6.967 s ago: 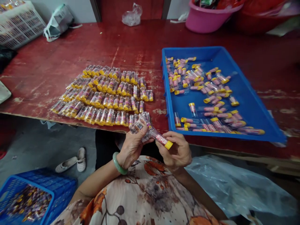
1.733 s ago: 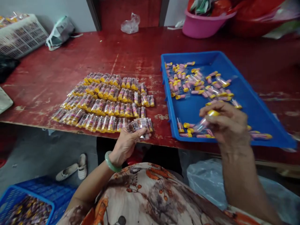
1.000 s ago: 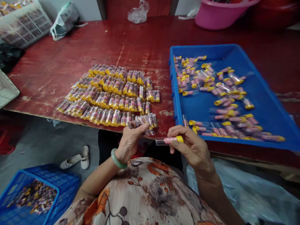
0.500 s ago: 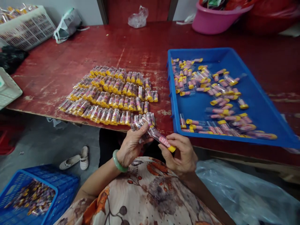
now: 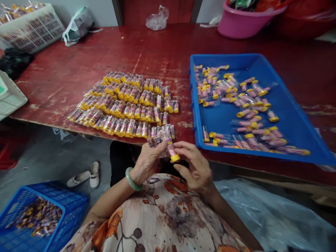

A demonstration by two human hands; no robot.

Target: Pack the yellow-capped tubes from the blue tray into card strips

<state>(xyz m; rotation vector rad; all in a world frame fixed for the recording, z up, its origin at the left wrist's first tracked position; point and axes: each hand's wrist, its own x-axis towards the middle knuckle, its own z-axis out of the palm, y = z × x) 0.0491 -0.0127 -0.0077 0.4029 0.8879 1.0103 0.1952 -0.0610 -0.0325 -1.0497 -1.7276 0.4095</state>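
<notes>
My left hand [image 5: 151,159], with a pale green bangle at the wrist, is closed on a small clear plastic tube [image 5: 171,151] with pink contents and a yellow cap. The cap end points down and toward me. Printed clear film pieces [image 5: 154,141] are pinched in the same hand. My right hand [image 5: 194,166] is beside the tube, thumb and fingers apart; its forefinger is close to the tube, and I cannot tell if it touches. Just beyond, rows of capped tubes with dark printed film [image 5: 126,112] lie on the red table [image 5: 168,45].
At right, a blue tray [image 5: 296,105] holds loose yellow-capped tubes. A blue crate [image 5: 76,206] of tubes stands on the floor at lower left, near white shoes [image 5: 95,174]. A white basket [image 5: 39,29] and a pink tub [image 5: 236,22] sit at the back.
The tube has slid further into the printed film at my left hand, its capped end moving left. My right fingers have come off the cap and spread.
</notes>
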